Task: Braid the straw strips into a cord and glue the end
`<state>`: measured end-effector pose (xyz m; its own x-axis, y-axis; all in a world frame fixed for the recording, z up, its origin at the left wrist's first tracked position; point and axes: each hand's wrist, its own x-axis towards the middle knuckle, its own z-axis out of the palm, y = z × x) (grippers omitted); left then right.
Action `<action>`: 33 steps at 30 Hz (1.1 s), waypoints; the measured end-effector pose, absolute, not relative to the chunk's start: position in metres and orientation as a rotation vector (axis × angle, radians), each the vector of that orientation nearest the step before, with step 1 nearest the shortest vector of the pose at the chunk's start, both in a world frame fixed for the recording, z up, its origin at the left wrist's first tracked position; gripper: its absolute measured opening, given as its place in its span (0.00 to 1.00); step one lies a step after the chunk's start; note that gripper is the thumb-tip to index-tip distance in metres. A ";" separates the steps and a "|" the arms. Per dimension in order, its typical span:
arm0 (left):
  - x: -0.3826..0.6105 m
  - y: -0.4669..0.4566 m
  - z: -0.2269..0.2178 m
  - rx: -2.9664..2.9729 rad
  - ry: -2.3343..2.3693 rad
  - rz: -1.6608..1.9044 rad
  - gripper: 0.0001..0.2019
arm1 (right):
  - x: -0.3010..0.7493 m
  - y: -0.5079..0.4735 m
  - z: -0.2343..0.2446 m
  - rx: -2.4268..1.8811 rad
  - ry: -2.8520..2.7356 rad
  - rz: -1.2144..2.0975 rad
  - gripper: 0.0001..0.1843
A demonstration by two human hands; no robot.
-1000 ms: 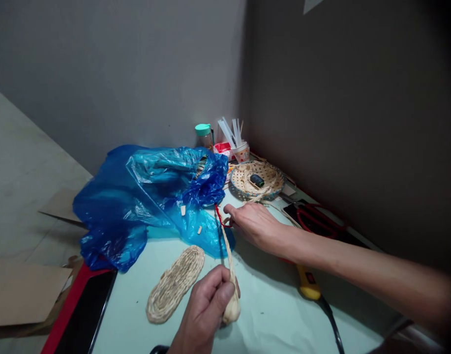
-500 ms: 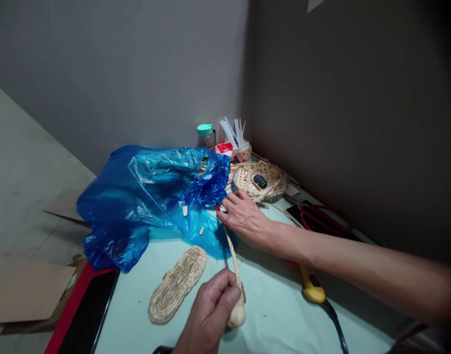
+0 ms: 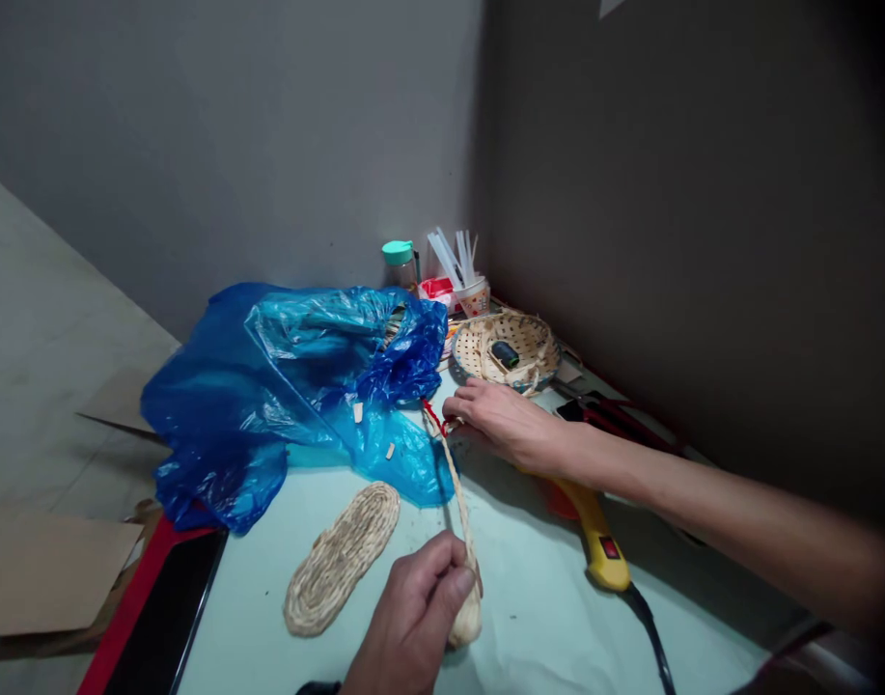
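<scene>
My left hand point(image 3: 420, 618) is closed round the thick lower end of a braided straw cord point(image 3: 460, 512) near the table's front edge. The cord runs up and away to my right hand point(image 3: 504, 420), whose fingers pinch its far end by a red strip point(image 3: 433, 417) at the edge of a blue plastic bag point(image 3: 290, 386). A flat oval woven straw sole point(image 3: 341, 558) lies on the pale green table point(image 3: 536, 618) just left of my left hand.
A yellow-handled tool point(image 3: 597, 541) with a black cable lies under my right forearm. Behind are a round woven basket point(image 3: 506, 349), red-handled scissors point(image 3: 616, 417), a cup of white sticks point(image 3: 471, 290) and a green-capped jar point(image 3: 400, 263). Grey walls meet at the corner. Cardboard point(image 3: 43, 574) lies left.
My right hand shifted slightly right along the bag's edge and closed on the cord's far end. The yellow tool is more exposed. My left hand has kept its grip.
</scene>
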<state>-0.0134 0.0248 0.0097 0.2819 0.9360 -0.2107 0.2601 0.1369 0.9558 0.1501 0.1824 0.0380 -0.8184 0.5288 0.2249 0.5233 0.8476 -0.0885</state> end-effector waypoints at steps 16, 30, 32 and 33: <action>-0.006 0.017 0.022 1.448 1.287 0.684 0.15 | 0.187 0.175 0.030 -0.383 -2.467 0.245 0.13; -0.015 0.013 0.021 1.067 1.279 1.135 0.20 | 0.171 0.132 0.025 -0.896 -2.822 -0.117 0.10; -0.015 0.013 0.024 1.123 1.309 1.129 0.21 | 0.165 0.136 0.021 -0.972 -2.824 0.031 0.10; -0.016 0.014 0.026 1.165 1.329 1.132 0.21 | 0.163 0.141 0.020 -1.010 -2.800 0.070 0.11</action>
